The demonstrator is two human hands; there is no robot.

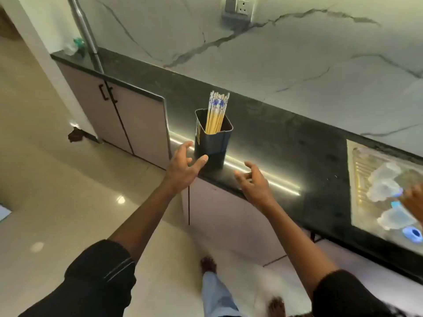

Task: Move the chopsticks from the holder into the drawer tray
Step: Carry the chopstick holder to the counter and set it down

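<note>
Down at the bottom of the frame you've got two black sleeves (100,277), plus a bare foot (208,264) on the shiny beige floor (45,213) in the bottom middle. Both arms reach up toward the centre. The left hand (183,167) is spread, fingers splayed and curled a bit, thumb tip just at the lower left corner of the holder (212,143), can't really tell if it's touching or a hair off. The right hand (254,181) is also spread with loosely bent fingers, hanging over the front edge of the counter (297,143) a bit right of the holder, gripping nothing.

The holder is a dark, squarish cup standing upright near the counter's front edge, middle of the frame. The chopsticks (216,115) are all bunched inside it, yellowish sticks with white and blue patterned tops poking out and leaning slightly right.

At the right edge there's a sink (357,179) set into the counter with blurry clear stuff in it. Pale cabinet doors (128,120) sit under the counter at centre left. Behind it all, a white marbled wall (274,53) with a socket (237,5) at the top.
</note>
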